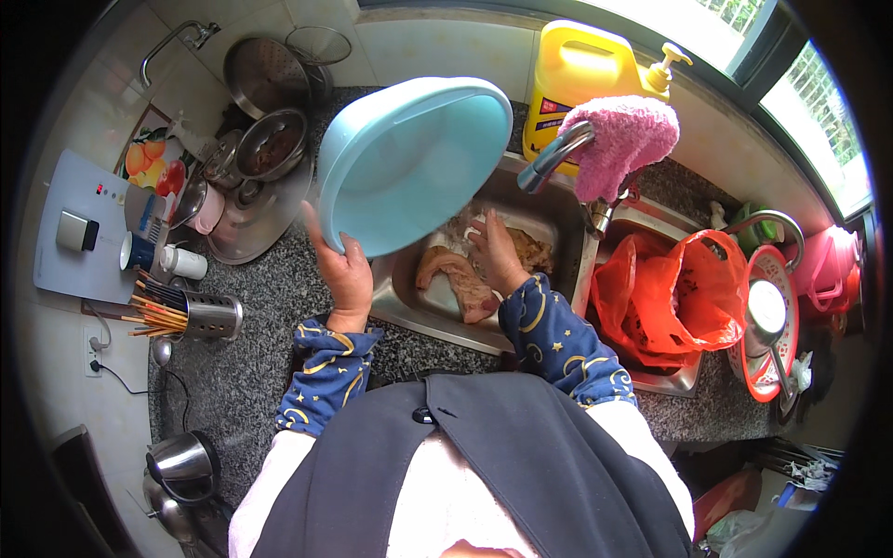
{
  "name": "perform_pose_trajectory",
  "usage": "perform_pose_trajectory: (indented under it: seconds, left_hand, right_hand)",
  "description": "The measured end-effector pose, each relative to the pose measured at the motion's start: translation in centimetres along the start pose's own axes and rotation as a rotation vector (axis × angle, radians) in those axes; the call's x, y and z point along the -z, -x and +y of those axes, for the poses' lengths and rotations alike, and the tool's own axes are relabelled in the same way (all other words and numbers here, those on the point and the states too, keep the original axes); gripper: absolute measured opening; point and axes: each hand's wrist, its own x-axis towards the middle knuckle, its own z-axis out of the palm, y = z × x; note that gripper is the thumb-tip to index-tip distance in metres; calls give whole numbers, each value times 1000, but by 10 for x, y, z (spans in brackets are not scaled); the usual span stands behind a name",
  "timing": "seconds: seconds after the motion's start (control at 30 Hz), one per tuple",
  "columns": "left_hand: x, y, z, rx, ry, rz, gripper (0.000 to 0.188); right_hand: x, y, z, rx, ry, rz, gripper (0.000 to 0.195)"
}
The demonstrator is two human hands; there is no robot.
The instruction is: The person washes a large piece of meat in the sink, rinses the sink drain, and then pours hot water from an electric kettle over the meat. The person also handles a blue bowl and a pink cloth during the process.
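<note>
A light blue plastic basin (418,174) is tipped over the left bowl of the stainless steel sink (446,335). My left hand (342,272) supports its lower left rim, thumb at the rim. Near the basin's lower right side is my right hand (499,251), fingers spread over the sink; whether it touches the basin is unclear. Below lies a curved piece of raw meat (457,282), with another brownish piece (530,251) behind my right hand. Water seems to splash between them. The chrome faucet (558,157) has a pink cloth (624,139) draped on it.
Red plastic bags (670,293) fill the right sink bowl. A yellow jug with a pump (586,77) stands behind the faucet. Left on the granite counter (279,307) are a chopstick holder (216,315), a pot lid (251,230) and metal bowls (272,150). A red-rimmed basin (785,279) stands far right.
</note>
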Motion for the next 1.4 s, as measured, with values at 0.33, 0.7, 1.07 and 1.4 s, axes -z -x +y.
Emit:
perform_pose_trajectory:
  seconds: [0.33,0.7,1.07,1.4]
  left_hand:
    - [2,-15,21,-104,-38,76,61]
    - [6,-17,29,-108,-46,111,63]
    - [7,-8,30,-24,29,92,66]
    - [42,-5,-8,758,570,64,62]
  right_hand:
    - [25,4,38,198,663,88,36]
    - [-1,0,68,278,1103,59,67]
    - [-105,32,22,-149,180,-237,62]
    - [-103,17,14,257,92,10,40]
